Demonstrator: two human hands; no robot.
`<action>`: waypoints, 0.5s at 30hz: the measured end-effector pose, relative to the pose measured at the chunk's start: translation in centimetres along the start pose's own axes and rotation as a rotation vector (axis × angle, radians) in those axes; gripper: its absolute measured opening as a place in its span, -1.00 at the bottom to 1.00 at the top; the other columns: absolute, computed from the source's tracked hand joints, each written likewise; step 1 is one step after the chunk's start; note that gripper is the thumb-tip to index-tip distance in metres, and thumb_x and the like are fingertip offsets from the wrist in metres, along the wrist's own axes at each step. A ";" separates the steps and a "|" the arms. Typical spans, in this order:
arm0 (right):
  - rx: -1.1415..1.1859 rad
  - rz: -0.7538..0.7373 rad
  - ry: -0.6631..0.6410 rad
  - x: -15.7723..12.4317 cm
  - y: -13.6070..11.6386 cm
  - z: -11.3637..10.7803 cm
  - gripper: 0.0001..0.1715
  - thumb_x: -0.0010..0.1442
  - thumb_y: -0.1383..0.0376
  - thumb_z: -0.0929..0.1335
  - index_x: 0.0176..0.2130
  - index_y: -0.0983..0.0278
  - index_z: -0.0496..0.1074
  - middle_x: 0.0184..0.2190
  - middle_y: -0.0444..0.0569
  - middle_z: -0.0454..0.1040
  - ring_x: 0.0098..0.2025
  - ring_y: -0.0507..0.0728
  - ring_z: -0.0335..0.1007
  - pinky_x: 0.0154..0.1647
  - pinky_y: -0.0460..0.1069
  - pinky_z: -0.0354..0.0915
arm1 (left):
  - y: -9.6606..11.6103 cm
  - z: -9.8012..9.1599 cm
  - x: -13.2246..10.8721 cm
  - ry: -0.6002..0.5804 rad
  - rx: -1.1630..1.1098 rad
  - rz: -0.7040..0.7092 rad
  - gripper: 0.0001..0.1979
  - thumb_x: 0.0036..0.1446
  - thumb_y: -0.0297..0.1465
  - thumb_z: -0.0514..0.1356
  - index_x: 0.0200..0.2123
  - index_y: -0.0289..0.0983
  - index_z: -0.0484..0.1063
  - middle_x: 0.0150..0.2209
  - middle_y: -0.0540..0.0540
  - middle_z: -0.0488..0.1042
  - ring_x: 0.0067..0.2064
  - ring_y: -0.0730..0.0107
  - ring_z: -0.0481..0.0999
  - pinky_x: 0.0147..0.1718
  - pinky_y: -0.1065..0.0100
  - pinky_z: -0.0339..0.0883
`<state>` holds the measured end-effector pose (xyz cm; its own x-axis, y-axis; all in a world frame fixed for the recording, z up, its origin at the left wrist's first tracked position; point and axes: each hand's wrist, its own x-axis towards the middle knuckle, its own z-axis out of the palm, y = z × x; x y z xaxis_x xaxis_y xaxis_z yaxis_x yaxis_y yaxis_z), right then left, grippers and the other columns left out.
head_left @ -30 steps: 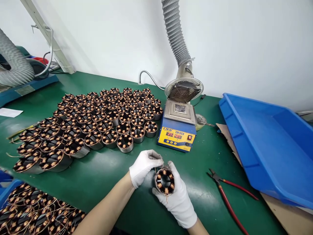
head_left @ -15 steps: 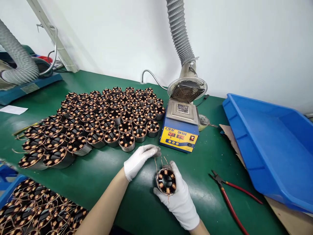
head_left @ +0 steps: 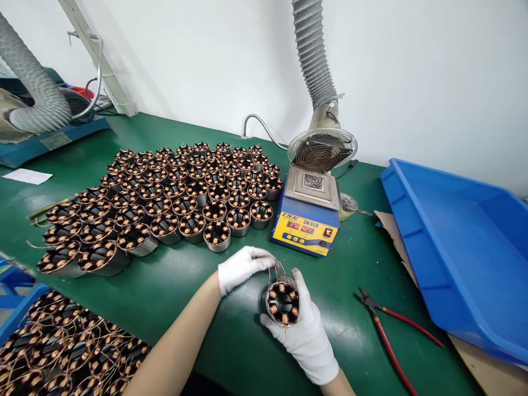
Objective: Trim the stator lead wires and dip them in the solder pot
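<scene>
My right hand (head_left: pixel 307 335), in a white glove, is wrapped round a motor stator (head_left: pixel 266 301), a metal ring with copper coils inside. Its coil face is turned up toward me. Thin copper wires (head_left: pixel 276 273) stand up from its far rim, and a short one hangs at the near side. My left hand (head_left: pixel 246 268), also gloved in white, has its fingertips pinched together at the tops of those wires. Beyond my hands is a blue and yellow solder pot (head_left: pixel 305 231) with a lit display.
Rows of stators (head_left: pixel 177 206) cover the green table's left half. More, with long loose wires, fill a blue crate (head_left: pixel 25 316) at lower left. Red-handled cutters (head_left: pixel 373 306) and a big blue tray (head_left: pixel 437 264) lie right. An exhaust hose (head_left: pixel 315 55) hangs over the pot.
My left hand has moved right and its fingertips have closed at the wire tops. The stator stays in my right hand. The view has shifted slightly, and the display digits have changed.
</scene>
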<state>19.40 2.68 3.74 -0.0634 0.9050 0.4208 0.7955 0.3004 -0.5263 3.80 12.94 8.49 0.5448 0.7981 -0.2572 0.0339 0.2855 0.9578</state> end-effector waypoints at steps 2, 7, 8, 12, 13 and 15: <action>-0.003 -0.001 -0.005 0.0 0.0 -0.1 0.12 -0.10 0.14 0.44 0.25 0.43 -0.13 -0.19 0.21 0.49 -0.24 0.31 0.51 -0.30 0.10 0.47 | 0.5 -0.2 -0.2 0.066 -0.062 0.001 -0.76 -0.01 -0.24 0.20 -0.38 -0.30 0.51 -0.36 -0.06 0.55 -0.20 0.30 0.45 -0.09 0.34 0.22; -0.016 -0.020 0.000 0.1 -0.1 -0.2 0.11 -0.07 0.10 0.42 0.25 0.44 -0.13 -0.22 0.24 0.49 -0.28 0.31 0.52 -0.34 0.09 0.47 | 0.8 0.9 -0.4 0.057 -0.208 -0.112 -0.70 -0.28 -0.37 0.35 -0.38 -0.35 0.48 -0.43 -0.05 0.51 -0.36 0.39 0.44 -0.22 0.32 0.27; -0.014 -0.022 0.003 0.1 -0.1 -0.2 0.10 -0.05 0.08 0.41 0.25 0.45 -0.13 -0.23 0.24 0.50 -0.29 0.31 0.52 -0.34 0.09 0.47 | 0.6 1.4 -0.3 0.072 -0.235 -0.128 -0.72 -0.31 -0.39 0.35 -0.42 -0.35 0.46 -0.46 -0.02 0.49 -0.41 0.44 0.42 -0.26 0.33 0.27; -0.005 -0.028 0.011 0.3 -0.2 -0.2 0.07 -0.02 0.06 0.39 0.25 0.46 -0.12 -0.25 0.26 0.50 -0.30 0.31 0.52 -0.35 0.09 0.48 | 0.0 2.6 -0.2 0.153 -0.313 -0.160 -0.77 -0.37 -0.39 0.32 -0.54 -0.32 0.38 -0.59 0.05 0.41 -0.52 0.53 0.34 -0.37 0.37 0.24; -0.005 -0.032 0.011 0.3 -0.2 -0.2 0.07 -0.02 0.05 0.39 0.25 0.46 -0.12 -0.24 0.26 0.50 -0.30 0.31 0.52 -0.35 0.09 0.48 | -0.1 2.8 -0.2 0.166 -0.320 -0.164 -0.77 -0.39 -0.40 0.31 -0.56 -0.32 0.37 -0.61 0.06 0.40 -0.53 0.53 0.33 -0.39 0.37 0.23; -0.003 -0.039 0.007 0.3 -0.2 -0.3 0.07 -0.02 0.06 0.40 0.26 0.44 -0.13 -0.22 0.25 0.49 -0.27 0.31 0.52 -0.33 0.09 0.48 | -0.1 2.9 -0.4 0.188 -0.322 -0.169 -0.77 -0.41 -0.39 0.31 -0.60 -0.31 0.34 -0.63 0.06 0.38 -0.55 0.52 0.33 -0.41 0.37 0.23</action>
<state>19.36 2.83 4.21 -0.0904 0.8903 0.4464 0.7941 0.3349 -0.5072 6.01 11.08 8.88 0.3901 0.8007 -0.4548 -0.1709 0.5483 0.8187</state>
